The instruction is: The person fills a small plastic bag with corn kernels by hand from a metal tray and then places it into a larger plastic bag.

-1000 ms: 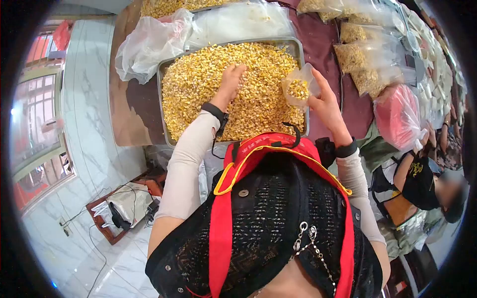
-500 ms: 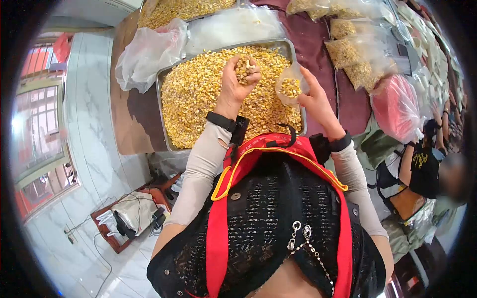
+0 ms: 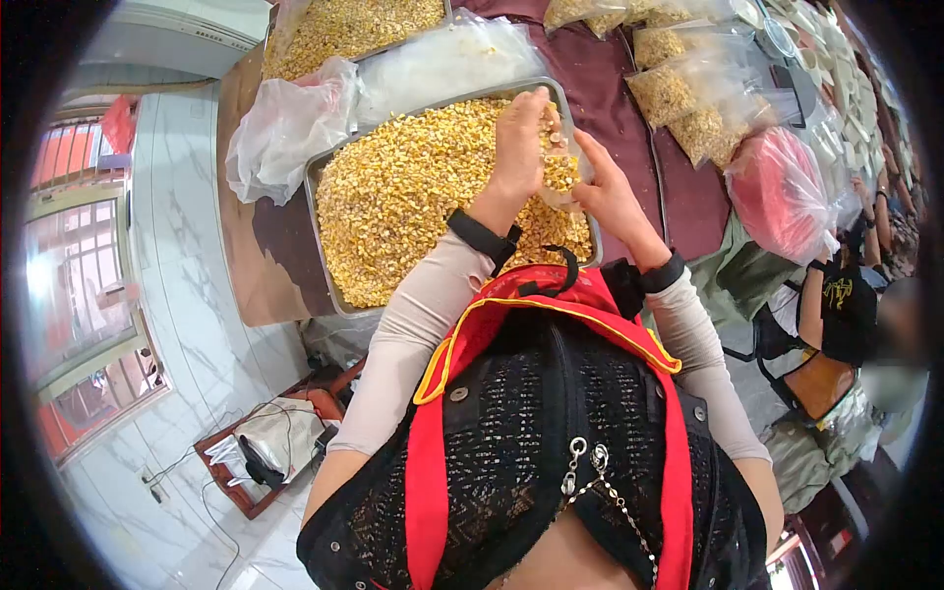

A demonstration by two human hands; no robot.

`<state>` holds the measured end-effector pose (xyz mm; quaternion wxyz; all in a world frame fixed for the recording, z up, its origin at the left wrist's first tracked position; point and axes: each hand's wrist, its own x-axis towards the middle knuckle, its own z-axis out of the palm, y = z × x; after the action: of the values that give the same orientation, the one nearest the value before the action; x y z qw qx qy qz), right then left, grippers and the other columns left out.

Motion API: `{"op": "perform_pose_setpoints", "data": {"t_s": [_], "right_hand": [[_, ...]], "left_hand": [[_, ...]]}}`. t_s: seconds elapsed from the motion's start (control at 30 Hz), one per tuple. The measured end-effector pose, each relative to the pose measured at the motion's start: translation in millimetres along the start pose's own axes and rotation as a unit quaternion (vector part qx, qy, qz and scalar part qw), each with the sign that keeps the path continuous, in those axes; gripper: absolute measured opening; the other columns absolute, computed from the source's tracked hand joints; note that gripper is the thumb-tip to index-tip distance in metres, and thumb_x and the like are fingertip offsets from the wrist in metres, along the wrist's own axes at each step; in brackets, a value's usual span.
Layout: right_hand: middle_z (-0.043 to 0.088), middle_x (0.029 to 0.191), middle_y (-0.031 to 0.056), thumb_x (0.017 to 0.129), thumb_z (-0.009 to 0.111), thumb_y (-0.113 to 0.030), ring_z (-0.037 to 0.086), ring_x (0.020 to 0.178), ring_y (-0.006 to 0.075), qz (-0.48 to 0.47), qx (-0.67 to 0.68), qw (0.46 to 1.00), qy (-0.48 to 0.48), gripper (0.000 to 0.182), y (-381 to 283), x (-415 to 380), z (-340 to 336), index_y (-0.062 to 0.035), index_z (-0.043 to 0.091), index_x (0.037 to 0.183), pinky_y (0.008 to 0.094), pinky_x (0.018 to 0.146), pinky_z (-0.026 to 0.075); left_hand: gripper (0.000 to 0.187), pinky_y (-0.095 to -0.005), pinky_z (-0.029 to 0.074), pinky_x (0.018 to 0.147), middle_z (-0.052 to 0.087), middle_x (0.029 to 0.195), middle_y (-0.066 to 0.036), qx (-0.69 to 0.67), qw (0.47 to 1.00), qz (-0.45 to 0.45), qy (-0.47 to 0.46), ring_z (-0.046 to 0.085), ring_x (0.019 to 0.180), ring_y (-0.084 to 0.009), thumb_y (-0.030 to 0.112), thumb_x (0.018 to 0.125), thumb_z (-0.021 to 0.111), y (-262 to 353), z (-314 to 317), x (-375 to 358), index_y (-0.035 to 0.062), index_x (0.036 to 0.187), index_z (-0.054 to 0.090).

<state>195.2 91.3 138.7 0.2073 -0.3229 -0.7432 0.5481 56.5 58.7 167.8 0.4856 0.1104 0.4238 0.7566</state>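
Note:
A metal tray (image 3: 317,231) holds a heap of yellow and pale corn kernels (image 3: 403,197). Over its right part, my left hand (image 3: 516,147) is tilted edge-on, fingers together and cupped toward the right, with some kernels against its palm. It meets the mouth of a small clear plastic bag (image 3: 562,197) partly filled with kernels. My right hand (image 3: 612,192) pinches the bag's right side between thumb and fingers. Part of the bag's opening is hidden behind my left hand.
Another tray of kernels (image 3: 354,29) stands at the back left. Clear plastic sheeting (image 3: 452,69) and a crumpled bag (image 3: 290,123) lie beside it. Several filled bags (image 3: 664,93) and a red bundle in plastic (image 3: 777,192) are on the right. Another person (image 3: 851,315) is at far right.
My left hand has moved right with its handful of kernels and turned on edge against the bag's mouth. My right hand keeps hold of the bag.

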Motion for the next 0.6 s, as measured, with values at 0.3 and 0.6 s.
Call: {"op": "perform_pose_setpoints", "data": {"t_s": [0.3, 0.6], "right_hand": [[0.035, 0.134, 0.0208, 0.065, 0.051, 0.001, 0.032, 0.126, 0.0288, 0.008, 0.018, 1.000, -0.001, 0.066, 6.5, 3.1, 0.0, 0.0035, 0.034, 0.129, 0.0313, 0.103, 0.027], [0.035, 0.134, 0.0205, 0.066, 0.050, 0.002, 0.032, 0.127, 0.0280, 0.015, 0.017, 1.000, -0.008, 0.065, -0.2, 5.5, -2.4, 0.0037, 0.034, 0.129, 0.0308, 0.103, 0.027]], "left_hand": [[0.022, -0.0197, 0.037, 0.045, 0.049, 0.061, 0.002, 0.143, 0.981, 0.117, -0.053, 0.044, 0.052, -0.0034, 0.017, 0.084, 0.052, -3.7, 1.7, 0.7, 0.0081, 0.064, 0.049], [0.017, -0.0231, 0.041, 0.052, 0.055, 0.068, -0.002, 0.001, 0.999, 0.034, -0.027, 0.050, 0.057, -0.0095, 0.018, 0.086, 0.052, 4.2, -8.4, 5.8, 0.0096, 0.071, 0.050]]}}
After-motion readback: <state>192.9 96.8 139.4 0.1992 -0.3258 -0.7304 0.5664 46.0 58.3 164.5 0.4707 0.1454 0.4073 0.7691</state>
